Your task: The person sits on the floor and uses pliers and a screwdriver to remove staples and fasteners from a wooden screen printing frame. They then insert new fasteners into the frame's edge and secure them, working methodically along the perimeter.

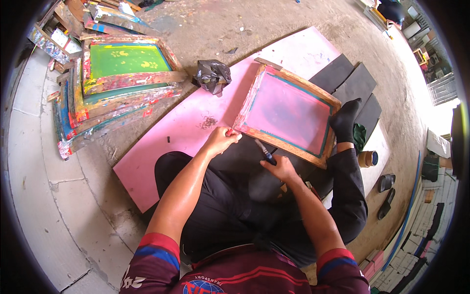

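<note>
Sitting on the concrete floor [303, 24] with legs in black trousers spread, we held a wooden screen-printing frame [288, 113] with pink-stained mesh, tilted up near the middle of the frame, its lower edge toward our lap. Our left hand [221, 139] gripped the frame's lower left corner, fingers curled shut around the wood beside a small red spot at the fingertips. Our right hand [280, 169] sat just below the frame's lower edge, fingers closed around a dark, slim tool [264, 152] whose tip pointed up toward the wood; we could not tell what kind of tool it was. The frame rested over a large pink sheet [186, 122] that ran from lower left to upper centre. A crumpled black plastic bag [212, 75] lay on the sheet, just left of the frame's top corner. In the upper left stood a stack of paint-smeared frames [117, 83], the topmost with green mesh. Our foot in a black sock [346, 120] touched the frame's right corner, dark foam sheets [350, 81] behind it. A roll of tape [367, 159] lay to the right, sandals [386, 188] beyond.
</note>
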`<state>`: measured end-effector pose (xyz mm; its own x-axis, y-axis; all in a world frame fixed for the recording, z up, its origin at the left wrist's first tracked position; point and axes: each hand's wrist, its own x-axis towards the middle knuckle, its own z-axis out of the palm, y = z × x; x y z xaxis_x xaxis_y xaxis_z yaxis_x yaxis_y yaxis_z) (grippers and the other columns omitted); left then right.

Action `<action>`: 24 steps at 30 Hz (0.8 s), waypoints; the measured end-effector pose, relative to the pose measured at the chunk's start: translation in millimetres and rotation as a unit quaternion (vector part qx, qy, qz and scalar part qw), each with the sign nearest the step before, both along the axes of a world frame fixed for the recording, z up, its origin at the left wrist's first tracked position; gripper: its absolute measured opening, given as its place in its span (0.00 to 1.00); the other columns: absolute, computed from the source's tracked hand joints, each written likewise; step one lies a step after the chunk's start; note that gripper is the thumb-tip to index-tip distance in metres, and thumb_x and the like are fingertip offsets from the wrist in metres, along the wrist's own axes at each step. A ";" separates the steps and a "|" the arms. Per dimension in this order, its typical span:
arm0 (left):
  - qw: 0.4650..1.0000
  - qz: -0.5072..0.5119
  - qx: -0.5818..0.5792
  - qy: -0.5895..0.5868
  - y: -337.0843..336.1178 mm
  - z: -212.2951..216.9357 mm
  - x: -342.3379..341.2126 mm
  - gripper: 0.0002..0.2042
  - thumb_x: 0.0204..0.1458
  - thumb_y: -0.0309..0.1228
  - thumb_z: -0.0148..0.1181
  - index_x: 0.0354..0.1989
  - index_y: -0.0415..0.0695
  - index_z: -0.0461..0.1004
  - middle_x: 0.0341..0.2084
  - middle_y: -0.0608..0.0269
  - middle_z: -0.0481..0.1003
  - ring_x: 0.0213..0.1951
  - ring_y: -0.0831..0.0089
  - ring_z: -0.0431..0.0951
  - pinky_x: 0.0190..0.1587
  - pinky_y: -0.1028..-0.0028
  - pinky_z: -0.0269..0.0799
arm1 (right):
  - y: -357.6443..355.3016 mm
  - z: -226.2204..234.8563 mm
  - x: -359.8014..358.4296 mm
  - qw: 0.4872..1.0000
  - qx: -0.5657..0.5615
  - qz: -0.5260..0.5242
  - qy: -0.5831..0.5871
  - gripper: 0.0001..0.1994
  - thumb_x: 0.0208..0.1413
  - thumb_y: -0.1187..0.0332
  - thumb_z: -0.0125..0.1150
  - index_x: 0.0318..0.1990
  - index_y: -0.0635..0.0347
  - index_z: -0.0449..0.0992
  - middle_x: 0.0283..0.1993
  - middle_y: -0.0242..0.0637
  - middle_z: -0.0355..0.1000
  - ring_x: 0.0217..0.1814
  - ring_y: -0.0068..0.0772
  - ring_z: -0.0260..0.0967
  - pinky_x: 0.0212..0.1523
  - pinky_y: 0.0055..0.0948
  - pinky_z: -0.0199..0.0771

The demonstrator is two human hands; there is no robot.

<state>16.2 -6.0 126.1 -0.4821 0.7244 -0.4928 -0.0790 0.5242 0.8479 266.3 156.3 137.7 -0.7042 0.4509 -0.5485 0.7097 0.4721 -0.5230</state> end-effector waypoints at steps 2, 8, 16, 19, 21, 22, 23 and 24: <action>0.997 0.009 0.044 -0.061 6.0 2.5 7.6 0.14 0.66 0.40 0.67 0.40 0.39 0.82 0.21 0.67 0.78 0.14 0.84 0.65 0.16 0.76 0.60 | -10.6 -17.5 1.1 0.997 -0.060 -0.047 0.021 0.26 0.64 0.44 0.68 0.37 0.64 0.80 0.26 0.39 0.78 0.29 0.35 0.80 0.34 0.39 0.77; 0.997 -0.016 0.027 -0.068 -1.8 -6.2 1.2 0.14 0.67 0.40 0.67 0.39 0.39 0.82 0.23 0.69 0.77 0.14 0.84 0.64 0.16 0.75 0.60 | -38.0 -3.2 -22.0 0.971 -0.215 -0.089 0.046 0.24 0.65 0.48 0.69 0.43 0.67 0.81 0.30 0.37 0.81 0.30 0.27 0.80 0.34 0.33 0.79; 0.999 0.028 0.025 0.032 1.8 -14.5 2.8 0.15 0.66 0.41 0.66 0.34 0.40 0.78 0.23 0.64 0.77 0.18 0.78 0.71 0.20 0.69 0.68 | -33.4 -12.1 -13.2 0.923 -0.355 -0.131 0.069 0.22 0.71 0.54 0.64 0.57 0.65 0.73 0.46 0.41 0.83 0.43 0.33 0.84 0.35 0.34 0.81; 0.980 0.045 0.000 0.194 -2.7 -38.7 -9.6 0.17 0.64 0.42 0.67 0.35 0.38 0.78 0.24 0.58 0.80 0.24 0.68 0.80 0.30 0.61 0.74 | -35.3 -11.6 -3.5 0.893 -0.397 -0.200 0.074 0.23 0.73 0.54 0.61 0.62 0.65 0.71 0.50 0.40 0.82 0.47 0.35 0.84 0.36 0.36 0.80; 0.966 0.074 -0.050 0.241 -4.3 -44.1 -21.5 0.19 0.62 0.43 0.68 0.38 0.36 0.80 0.31 0.48 0.83 0.35 0.53 0.84 0.40 0.56 0.77 | -33.2 -11.1 0.0 0.882 -0.402 -0.233 0.074 0.24 0.73 0.53 0.59 0.62 0.65 0.71 0.50 0.40 0.81 0.47 0.35 0.84 0.37 0.37 0.79; 0.957 0.088 -0.075 0.264 -5.6 -45.0 -27.9 0.20 0.62 0.44 0.68 0.40 0.35 0.80 0.35 0.43 0.84 0.41 0.45 0.86 0.45 0.53 0.79 | -29.2 -12.5 1.5 0.883 -0.397 -0.239 0.070 0.25 0.73 0.52 0.59 0.63 0.65 0.70 0.50 0.41 0.82 0.47 0.36 0.84 0.38 0.38 0.79; 0.957 0.104 -0.092 0.254 -7.6 -45.9 -34.4 0.20 0.62 0.45 0.68 0.44 0.35 0.82 0.38 0.42 0.85 0.45 0.45 0.86 0.48 0.53 0.80 | -25.0 -13.0 2.8 0.884 -0.393 -0.245 0.066 0.25 0.73 0.52 0.59 0.63 0.65 0.70 0.50 0.41 0.82 0.47 0.36 0.84 0.38 0.38 0.80; 0.955 0.115 -0.103 0.253 -7.5 -41.2 -36.4 0.21 0.62 0.45 0.68 0.44 0.35 0.82 0.39 0.42 0.85 0.45 0.45 0.86 0.49 0.53 0.80 | -19.4 -12.2 4.3 0.888 -0.388 -0.241 0.058 0.25 0.73 0.51 0.59 0.64 0.65 0.70 0.50 0.42 0.82 0.47 0.37 0.84 0.38 0.39 0.80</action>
<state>-20.2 -13.6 84.9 -0.8314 0.4828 -0.2751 0.1801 0.7025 0.6886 270.6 136.8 125.4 -0.6038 0.2340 -0.7620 0.6511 -0.4067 -0.6408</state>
